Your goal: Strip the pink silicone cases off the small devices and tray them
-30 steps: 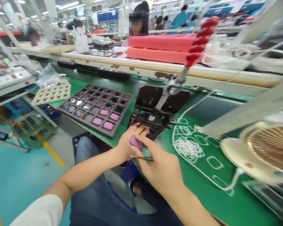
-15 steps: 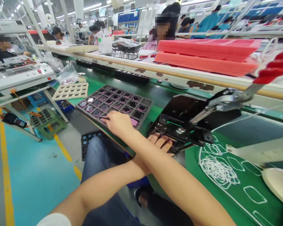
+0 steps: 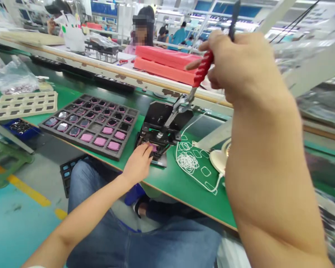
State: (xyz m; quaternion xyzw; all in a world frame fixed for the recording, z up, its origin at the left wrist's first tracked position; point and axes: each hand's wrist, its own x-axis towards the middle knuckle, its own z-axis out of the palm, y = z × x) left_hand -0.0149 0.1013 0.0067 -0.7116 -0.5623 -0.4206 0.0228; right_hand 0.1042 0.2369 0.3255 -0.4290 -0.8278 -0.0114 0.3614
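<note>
A black hand press (image 3: pixel 156 130) with a lever stands on the green bench. My left hand (image 3: pixel 138 163) reaches into its lower fixture, bent fingers close together at a small pink rounded-square piece (image 3: pixel 153 147); the fingertips partly cover it. Raised at the upper right, my right hand (image 3: pixel 237 61) has its fingers about the press's red lever handle (image 3: pixel 203 70). From the top of that hand sticks up a thin dark tool (image 3: pixel 235 18), its kind unclear. Left of the press lies a dark compartment tray (image 3: pixel 85 143) of pink-edged, watch-shaped pieces, some showing dark glassy faces, others plain pink backs.
White cord loops (image 3: pixel 187 162) lie right of the press, with a cream round object (image 3: pixel 217 160) beyond. A cream slotted tray (image 3: pixel 25 105) is at the left. Red foam sheets (image 3: pixel 167 61) sit on the shelf; a co-worker (image 3: pixel 141 29) is behind them.
My right hand has left the tray and risen to the red handle, the dark tool still in it. My arms are no longer crossed. The view has turned right; more pink backs show.
</note>
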